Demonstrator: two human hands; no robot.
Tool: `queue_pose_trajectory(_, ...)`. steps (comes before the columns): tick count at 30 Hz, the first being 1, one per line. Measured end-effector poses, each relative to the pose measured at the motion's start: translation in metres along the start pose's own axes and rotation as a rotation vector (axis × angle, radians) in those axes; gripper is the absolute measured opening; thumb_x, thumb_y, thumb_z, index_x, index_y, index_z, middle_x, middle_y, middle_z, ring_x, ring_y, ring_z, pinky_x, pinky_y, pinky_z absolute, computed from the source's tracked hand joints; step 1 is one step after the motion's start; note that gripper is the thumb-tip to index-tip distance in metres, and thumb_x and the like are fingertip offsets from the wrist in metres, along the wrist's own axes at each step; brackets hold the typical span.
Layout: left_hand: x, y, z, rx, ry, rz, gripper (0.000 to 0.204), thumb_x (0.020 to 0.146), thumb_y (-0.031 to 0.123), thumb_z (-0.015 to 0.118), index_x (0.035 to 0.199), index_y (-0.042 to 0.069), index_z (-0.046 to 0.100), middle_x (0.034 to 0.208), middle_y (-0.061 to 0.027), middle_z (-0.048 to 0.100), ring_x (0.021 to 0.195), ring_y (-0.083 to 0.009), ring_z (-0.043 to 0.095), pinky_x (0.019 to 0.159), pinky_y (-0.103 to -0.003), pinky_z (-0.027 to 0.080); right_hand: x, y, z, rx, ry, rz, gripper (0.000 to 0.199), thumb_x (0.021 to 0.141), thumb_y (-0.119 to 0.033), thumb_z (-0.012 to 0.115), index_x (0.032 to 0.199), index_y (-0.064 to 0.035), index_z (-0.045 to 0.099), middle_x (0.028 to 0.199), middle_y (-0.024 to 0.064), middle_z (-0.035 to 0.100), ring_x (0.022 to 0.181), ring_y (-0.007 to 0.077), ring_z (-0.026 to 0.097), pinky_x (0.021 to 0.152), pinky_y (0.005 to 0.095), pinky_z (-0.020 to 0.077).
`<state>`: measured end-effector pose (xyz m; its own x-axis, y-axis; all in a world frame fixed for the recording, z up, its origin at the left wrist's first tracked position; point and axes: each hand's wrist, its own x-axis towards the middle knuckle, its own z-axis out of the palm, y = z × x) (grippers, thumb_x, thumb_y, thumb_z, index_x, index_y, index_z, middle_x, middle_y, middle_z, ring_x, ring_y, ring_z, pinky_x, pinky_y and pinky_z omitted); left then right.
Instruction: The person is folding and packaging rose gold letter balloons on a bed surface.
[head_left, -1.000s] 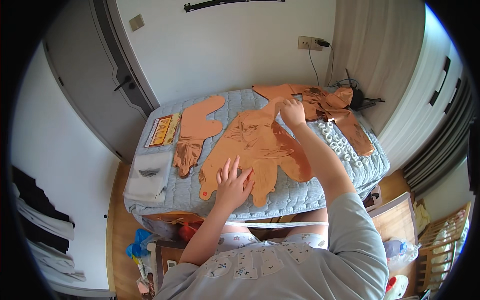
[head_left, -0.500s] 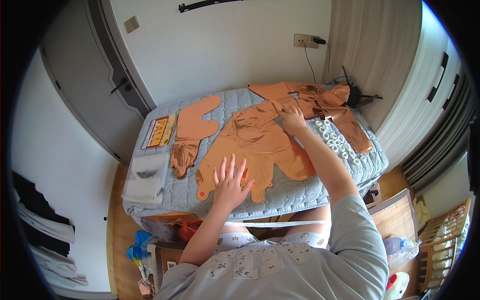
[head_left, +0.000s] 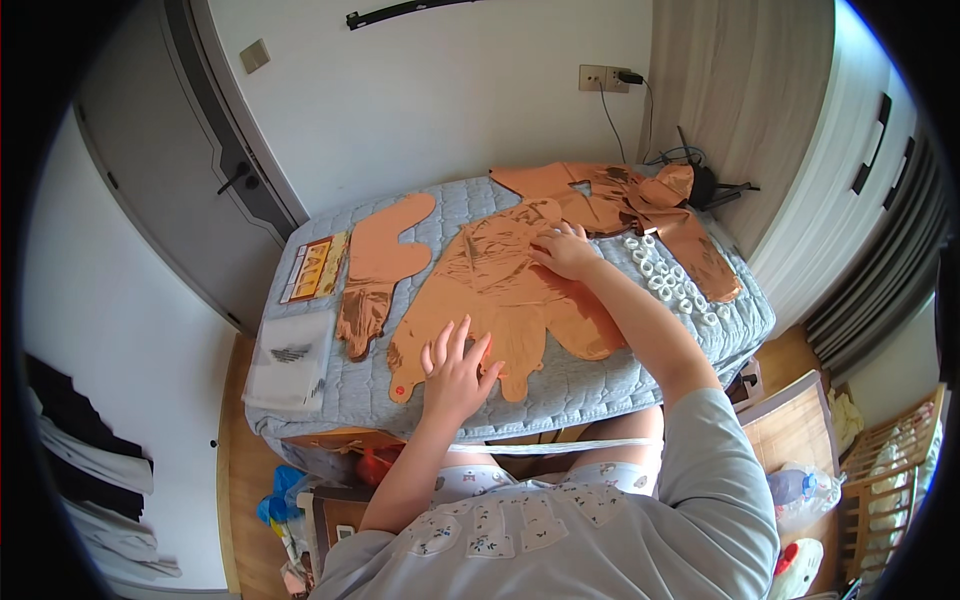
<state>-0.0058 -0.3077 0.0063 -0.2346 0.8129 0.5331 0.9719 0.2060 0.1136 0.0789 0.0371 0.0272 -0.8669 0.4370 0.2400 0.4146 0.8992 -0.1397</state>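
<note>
- Bed [head_left: 600, 385]: quilted grey cover, carrying everything the hands work on. Its near edge runs just below the left hand; the far edge meets the wall well beyond the right hand. Bare quilt shows left of the left hand and below the right forearm, so there is room to slide outward on both sides.
- Big balloon [head_left: 505, 290]: flat copper foil shape, uninflated, spread between the two hands. It lies flat, probably because both palms bear on it at opposite ends.
- Foil pile [head_left: 620, 195]: more copper pieces, crumpled and overlapping, just beyond the right hand toward the wall. Little free room on that side.
- Curved balloon [head_left: 385, 255]: another flat copper piece, up and left of the left hand, apart from the big balloon.
- Clear bag [head_left: 290, 360]: well left of the left hand, at the bed's left edge.
- Card [head_left: 315, 268]: printed sheet, beyond the bag.
- Left hand [head_left: 455, 365]: open, fingers fanned, palm down on the big balloon's near lobe, close to the bed's near edge. Grips nothing.
- Right hand [head_left: 568, 250]: fingers curled down on the big balloon's far end, touching the foil. Whether it pinches or only presses cannot be told.
- White rings [head_left: 670, 285]: small pieces scattered right of the right hand.
</note>
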Motion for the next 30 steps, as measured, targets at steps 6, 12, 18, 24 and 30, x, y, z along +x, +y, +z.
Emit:
queue_pose_trajectory(6,-0.001,0.000,0.002,-0.050,-0.033,-0.016,0.048,0.096,0.045,0.064,0.135,0.017,0.067,0.157,-0.0137,0.045,0.146,-0.0331,0.035,0.117,-0.057,0.019,-0.007,0.000,0.003,0.048,0.113,-0.035,0.048,0.103,-0.050,0.051,0.135,-0.0167,0.064,0.149,0.0082,0.055,0.144,0.0323,0.039,0.120,0.0562,0.0230)
queue_pose_trajectory(12,0.001,0.002,-0.001,-0.032,-0.058,-0.033,0.044,0.096,0.042,0.063,0.132,0.017,0.068,0.155,-0.0125,0.047,0.144,-0.0330,0.038,0.118,-0.055,0.020,-0.041,-0.001,-0.025,0.199,0.208,-0.018,0.045,0.102,-0.046,0.056,0.134,-0.0162,0.065,0.152,0.0108,0.052,0.143,0.0332,0.040,0.117,0.0546,0.0270)
queue_pose_trajectory(18,-0.004,-0.001,-0.004,-0.031,-0.020,-0.013,0.045,0.097,0.039,0.062,0.136,0.017,0.064,0.155,-0.0095,0.047,0.146,-0.0309,0.036,0.119,-0.054,0.019,-0.151,0.054,-0.085,0.147,0.366,0.046,0.025,0.095,-0.031,0.068,0.113,-0.0154,0.074,0.137,0.0079,0.063,0.132,0.0322,0.052,0.110,0.0528,0.0346)
queue_pose_trajectory(24,0.012,0.024,-0.014,-0.049,0.031,0.021,0.035,0.094,0.029,0.066,0.127,0.017,0.068,0.152,-0.0069,0.050,0.144,-0.0301,0.039,0.119,-0.057,0.017,-0.281,0.173,-0.123,0.245,0.400,0.535,0.025,0.088,-0.005,0.067,0.111,-0.0103,0.075,0.101,0.0142,0.074,0.098,0.0336,0.069,0.087,0.0421,0.0547)
queue_pose_trajectory(30,0.071,0.090,-0.011,-0.109,0.073,0.219,0.029,0.090,0.027,0.071,0.118,0.018,0.073,0.149,-0.0057,0.054,0.140,-0.0282,0.043,0.117,-0.054,0.022,-0.328,0.238,-0.118,0.140,0.252,0.318,0.035,0.086,-0.009,0.071,0.120,-0.0157,0.075,0.118,0.0105,0.072,0.112,0.0321,0.066,0.099,0.0401,0.0513)
